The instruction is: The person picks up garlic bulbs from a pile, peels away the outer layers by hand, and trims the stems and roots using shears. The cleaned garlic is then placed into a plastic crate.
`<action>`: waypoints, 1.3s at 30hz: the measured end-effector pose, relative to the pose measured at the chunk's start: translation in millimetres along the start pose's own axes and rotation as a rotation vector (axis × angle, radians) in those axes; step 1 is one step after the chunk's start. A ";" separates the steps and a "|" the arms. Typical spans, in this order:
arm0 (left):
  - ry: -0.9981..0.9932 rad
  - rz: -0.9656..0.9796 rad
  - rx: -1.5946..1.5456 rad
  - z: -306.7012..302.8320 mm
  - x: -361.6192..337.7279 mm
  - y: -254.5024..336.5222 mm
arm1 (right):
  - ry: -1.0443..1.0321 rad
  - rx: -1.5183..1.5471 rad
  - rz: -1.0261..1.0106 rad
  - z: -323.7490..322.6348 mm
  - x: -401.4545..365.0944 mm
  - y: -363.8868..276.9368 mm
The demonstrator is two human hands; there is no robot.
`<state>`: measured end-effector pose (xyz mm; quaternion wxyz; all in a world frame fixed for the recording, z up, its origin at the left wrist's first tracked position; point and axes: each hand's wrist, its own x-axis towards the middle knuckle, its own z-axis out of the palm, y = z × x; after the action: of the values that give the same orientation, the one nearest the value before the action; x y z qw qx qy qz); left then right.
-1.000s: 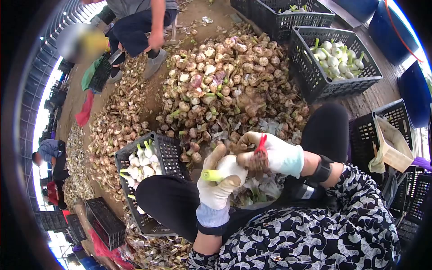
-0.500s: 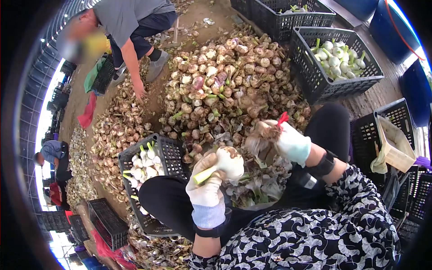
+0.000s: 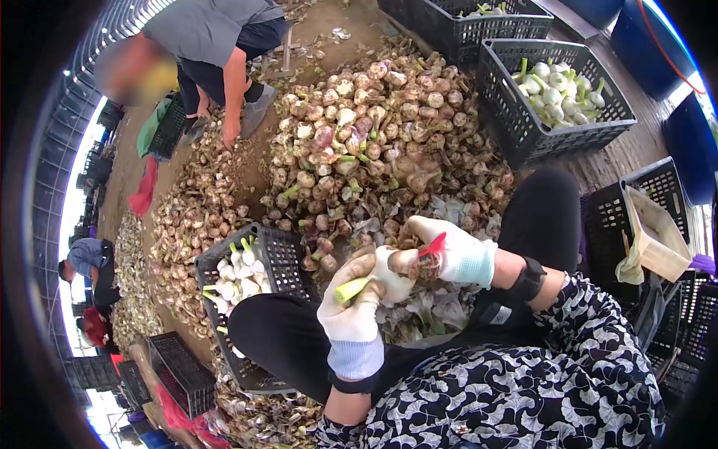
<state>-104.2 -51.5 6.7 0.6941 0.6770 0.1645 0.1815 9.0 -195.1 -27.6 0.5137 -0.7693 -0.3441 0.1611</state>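
My left hand (image 3: 351, 303), in a white glove, is closed round a peeled garlic bulb (image 3: 395, 283) whose green cut stem points down to the left. In a white glove too, my right hand (image 3: 452, 254) is closed on something with a red strip (image 3: 434, 245), with brownish peel at its fingers. It meets the bulb's right side; what it grips is largely hidden. Loose peelings (image 3: 430, 310) lie beneath both hands.
Ahead is a heap of unpeeled garlic (image 3: 389, 120). Crates of peeled bulbs stand at left (image 3: 280, 258) and upper right (image 3: 523, 138). A beige container (image 3: 651, 258) is at right. A crouching person (image 3: 217, 37) reaches down at upper left.
My right hand has moved left and down onto the bulb. The bulb has turned slightly in my left hand. The crouching person's arms have shifted.
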 end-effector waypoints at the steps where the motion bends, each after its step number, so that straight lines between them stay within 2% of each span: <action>1: 0.005 -0.049 -0.025 -0.4 0.0 0.9 | 0.004 -0.001 0.000 -3.0 0.2 -0.6; 3: -0.004 -0.114 -0.031 -1.2 -3.2 -1.7 | -0.151 0.221 0.127 -12.2 1.1 1.1; 4: 0.007 -0.112 -0.056 -3.5 -3.0 -4.0 | -0.061 0.156 0.093 -17.2 -0.9 -2.2; 5: 0.015 -0.114 -0.079 -5.6 -2.7 -6.1 | -0.090 0.117 0.155 -22.3 2.0 -3.1; 7: 0.032 -0.052 -0.043 -2.7 -1.5 -3.1 | -0.108 0.427 0.436 -28.8 -1.6 -16.1; 9: 0.054 0.013 -0.013 0.8 -2.6 -2.6 | -0.038 0.503 -0.026 -13.1 -2.6 -12.5; 10: 0.039 0.045 0.036 2.7 -2.6 -2.5 | -0.082 0.022 -0.002 -16.0 -9.6 -15.9; 11: 0.022 0.078 0.085 3.8 -2.1 -2.4 | 0.002 -0.136 -0.125 -9.9 -10.2 -15.4; 13: -0.001 0.090 0.118 -0.3 -1.6 -3.0 | -0.041 0.005 -0.016 -9.7 -11.0 -19.5; 15: -0.044 -0.005 -0.057 -9.4 -0.1 -6.6 | -0.045 0.458 0.215 -9.6 -10.0 -16.7; 16: -0.050 -0.062 -0.252 -11.3 -0.2 -5.8 | 0.038 0.310 0.183 -6.0 -9.8 7.0; 17: -0.051 -0.060 -0.252 -13.5 -0.4 -3.9 | 0.118 0.184 0.171 -8.2 -4.3 14.5; 19: -0.177 -0.176 -0.691 -17.7 3.0 -0.2 | -0.061 0.122 0.479 -16.6 -6.4 19.5; 20: -0.223 -0.134 -0.818 -18.1 6.3 -4.5 | -0.066 0.123 0.481 -18.2 -7.0 24.0; 22: -0.144 -0.184 -0.935 -13.5 7.8 -5.0 | -0.206 -0.166 0.327 -17.4 -8.4 33.5; 23: -0.083 -0.242 -0.963 -12.1 7.8 -2.7 | -0.206 -0.166 0.324 -18.8 -7.8 27.7; 24: -0.083 -0.240 -0.962 -10.5 7.1 -0.3 | -0.082 -0.137 0.241 -21.2 -7.0 15.6; 25: -0.032 -0.261 -0.874 -8.6 6.2 1.9 | 0.043 -0.108 0.157 -22.3 -5.6 4.8; 26: 0.018 -0.284 -0.785 -6.1 5.3 2.5 | -0.020 0.006 0.334 -20.3 -3.5 -2.7; 27: 0.020 -0.286 -0.784 -2.4 3.9 0.1 | -0.022 0.007 0.335 -15.7 -1.8 -5.2; 29: 0.034 0.238 0.008 5.8 1.9 -5.7 | -0.025 0.324 0.276 -5.1 0.2 -10.5; 30: 0.069 0.117 -0.159 8.9 4.1 -2.8 | 0.027 0.239 0.172 1.5 0.0 -19.5; 31: 0.070 0.117 -0.159 10.1 3.0 0.3 | 0.055 0.155 0.011 8.3 -2.0 -19.7; 33: 0.075 0.104 -0.106 10.9 1.5 6.2 | -0.075 0.174 0.225 7.8 -0.5 -32.7; 34: 0.072 0.122 -0.031 9.6 0.7 7.9 | -0.059 0.316 0.140 10.5 0.3 -25.5; 35: 0.073 0.123 -0.030 8.3 0.8 8.2 | -0.174 0.578 0.343 -6.8 0.0 -41.7; 37: 0.164 -0.094 -0.420 6.1 0.3 7.7 | -0.061 0.784 0.404 -0.7 -2.3 -18.8; 38: 0.086 0.193 0.092 4.1 0.5 2.4 | -0.054 0.772 0.464 -10.1 -2.1 -33.7; 39: 0.086 0.191 0.091 3.1 0.6 -0.2 | -0.053 0.771 0.466 -5.6 -3.4 -29.2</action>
<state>-102.1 -54.0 6.6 0.6344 0.7120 0.1367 0.2681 -0.7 -194.4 0.7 0.7036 -0.5744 -0.0899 0.4086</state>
